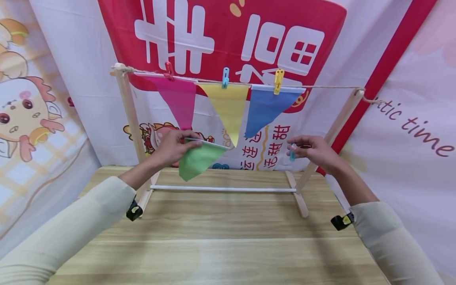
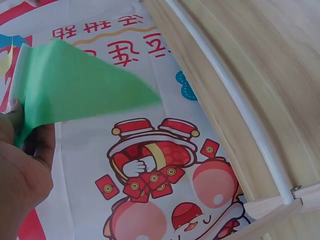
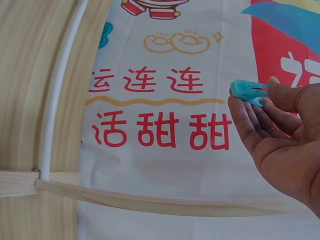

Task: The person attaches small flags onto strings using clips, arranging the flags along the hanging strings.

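Note:
My left hand (image 1: 175,147) pinches a green triangular pennant (image 1: 200,159) by one end of its white top edge; in the left wrist view the green cloth (image 2: 75,85) spreads away from the fingers. On the other side, my right hand (image 1: 315,149) holds a small teal clothespin (image 3: 248,91) between thumb and fingers. Above both hands a string (image 1: 331,86) runs across a wooden frame. From it hang a pink pennant (image 1: 181,99) under a red clothespin (image 1: 169,71), a yellow pennant (image 1: 228,107) under a blue clothespin (image 1: 225,77), and a blue pennant (image 1: 267,107) under a yellow clothespin (image 1: 279,81).
Wooden posts (image 1: 127,103) hold the string at both ends, and a white rod (image 1: 224,189) joins their feet low down. The frame stands on a wood-grain table (image 1: 221,245). Printed cloth (image 1: 409,166) with red lettering and cartoon figures hangs behind and at the sides.

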Tool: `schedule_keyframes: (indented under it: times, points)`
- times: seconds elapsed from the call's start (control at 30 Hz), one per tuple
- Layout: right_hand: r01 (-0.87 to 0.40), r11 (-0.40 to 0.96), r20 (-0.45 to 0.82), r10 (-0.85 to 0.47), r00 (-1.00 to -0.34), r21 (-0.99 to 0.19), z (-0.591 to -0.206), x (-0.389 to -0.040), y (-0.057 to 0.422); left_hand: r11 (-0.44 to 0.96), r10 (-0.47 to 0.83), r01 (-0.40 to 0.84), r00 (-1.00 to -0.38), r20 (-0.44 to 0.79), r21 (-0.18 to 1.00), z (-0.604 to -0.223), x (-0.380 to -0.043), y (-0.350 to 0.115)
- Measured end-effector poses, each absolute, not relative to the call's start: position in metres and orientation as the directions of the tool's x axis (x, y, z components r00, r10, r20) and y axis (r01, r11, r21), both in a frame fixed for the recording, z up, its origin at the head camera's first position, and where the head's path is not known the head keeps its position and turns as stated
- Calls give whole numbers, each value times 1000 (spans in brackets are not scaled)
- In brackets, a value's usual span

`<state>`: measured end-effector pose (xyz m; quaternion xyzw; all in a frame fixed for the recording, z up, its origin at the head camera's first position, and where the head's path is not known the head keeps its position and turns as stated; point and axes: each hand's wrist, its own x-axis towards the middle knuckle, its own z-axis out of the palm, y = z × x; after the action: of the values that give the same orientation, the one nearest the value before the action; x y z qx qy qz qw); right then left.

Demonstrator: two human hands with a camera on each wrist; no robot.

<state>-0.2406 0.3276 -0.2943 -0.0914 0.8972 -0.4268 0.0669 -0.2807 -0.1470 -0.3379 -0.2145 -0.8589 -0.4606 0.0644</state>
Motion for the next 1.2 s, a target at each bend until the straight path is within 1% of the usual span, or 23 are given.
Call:
schedule_keyframes:
  times: [0.2, 0.33, 0.43, 0.6, 0.8, 0.93, 1.03, 1.2]
  points:
    - [-106, 613, -44, -225, -973, -783, -290, -240, 326, 428, 354, 523, -847, 396, 737, -333, -280, -145]
    - [-122, 620, -37, -237, -971, -775, -287, -241, 325, 404, 387, 551, -826, 410, 730, -326, -279, -144]
    - [-137, 629, -27, -244, -969, -766, -283, -240, 323, 394, 399, 551, -823, 404, 735, -319, -278, -144]
    - [-149, 623, -14, -249, -968, -768, -278, -240, 322, 402, 395, 529, -837, 380, 747, -307, -278, -143]
    - [-156, 622, -8, -253, -968, -767, -275, -241, 321, 396, 349, 433, -887, 304, 810, -293, -276, -138]
    - [-159, 625, -7, -254, -967, -764, -271, -243, 319, 383, 328, 389, -905, 270, 838, -283, -276, -134]
    - [-173, 628, 8, -257, -966, -758, -269, -243, 318, 381, 325, 392, -905, 276, 837, -277, -277, -131]
    - [-181, 627, 27, -247, -969, -758, -262, -243, 317, 376, 334, 446, -883, 329, 812, -270, -280, -126]
